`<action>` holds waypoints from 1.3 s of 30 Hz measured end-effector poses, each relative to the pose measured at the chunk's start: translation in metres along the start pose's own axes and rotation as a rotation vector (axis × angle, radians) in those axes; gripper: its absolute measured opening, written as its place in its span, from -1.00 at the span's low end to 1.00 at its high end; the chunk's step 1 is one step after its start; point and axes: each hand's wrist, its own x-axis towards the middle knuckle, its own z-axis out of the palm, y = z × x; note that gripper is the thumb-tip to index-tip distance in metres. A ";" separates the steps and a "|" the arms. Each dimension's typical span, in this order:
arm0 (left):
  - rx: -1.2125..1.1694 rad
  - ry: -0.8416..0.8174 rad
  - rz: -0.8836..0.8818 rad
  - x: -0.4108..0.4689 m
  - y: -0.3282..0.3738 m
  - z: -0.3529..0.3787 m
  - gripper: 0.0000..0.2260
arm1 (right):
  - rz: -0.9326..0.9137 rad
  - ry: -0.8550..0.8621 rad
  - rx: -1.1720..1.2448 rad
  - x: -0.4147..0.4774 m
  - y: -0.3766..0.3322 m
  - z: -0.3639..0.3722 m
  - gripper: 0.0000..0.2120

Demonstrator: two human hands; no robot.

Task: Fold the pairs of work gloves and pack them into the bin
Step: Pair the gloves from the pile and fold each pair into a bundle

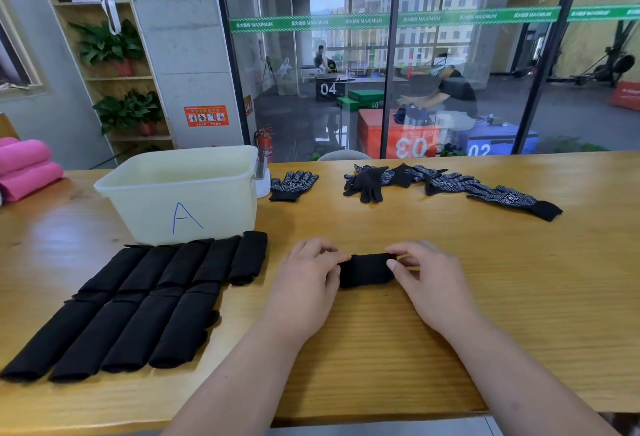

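Observation:
A folded black glove bundle [366, 270] lies on the wooden table [450, 297] in front of me. My left hand [306, 283] grips its left end and my right hand [427, 281] pinches its right end. Left of it, several folded glove bundles [145, 300] lie in two rows. Behind them stands a pale plastic bin [183, 193] marked "A"; no gloves show inside it. A single flat glove [293, 185] lies beside the bin, and several unfolded dotted gloves [446, 186] are strewn at the back right.
Pink foam rolls [24, 167] sit at the table's far left. A small white object [263, 179] stands against the bin's right side. A glass wall runs behind the table's far edge, with a person seated beyond it.

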 end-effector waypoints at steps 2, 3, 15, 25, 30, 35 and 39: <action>0.060 -0.041 -0.016 0.000 0.001 0.003 -0.69 | -0.021 -0.024 -0.023 0.001 0.002 0.002 -0.78; 0.073 -0.068 -0.027 0.000 0.002 0.004 -0.66 | -0.029 -0.031 -0.047 0.002 0.003 0.004 -0.77; 0.037 -0.361 0.181 -0.009 0.019 0.006 -0.37 | -0.173 -0.217 -0.223 -0.006 -0.007 0.004 -0.52; 0.040 -0.425 0.137 -0.007 0.016 0.012 -0.33 | -0.149 -0.391 -0.454 -0.009 -0.011 0.008 -0.42; 0.045 -0.159 0.081 -0.006 0.015 0.005 -0.52 | -0.224 -0.058 -0.435 -0.006 -0.004 0.000 -0.70; -0.012 -0.153 -0.001 -0.005 0.012 0.004 -0.53 | -0.226 -0.058 -0.216 -0.008 -0.005 -0.003 -0.97; -0.134 -0.220 -0.024 -0.003 0.002 0.007 -0.48 | -0.222 -0.197 -0.149 -0.005 -0.005 -0.002 -0.57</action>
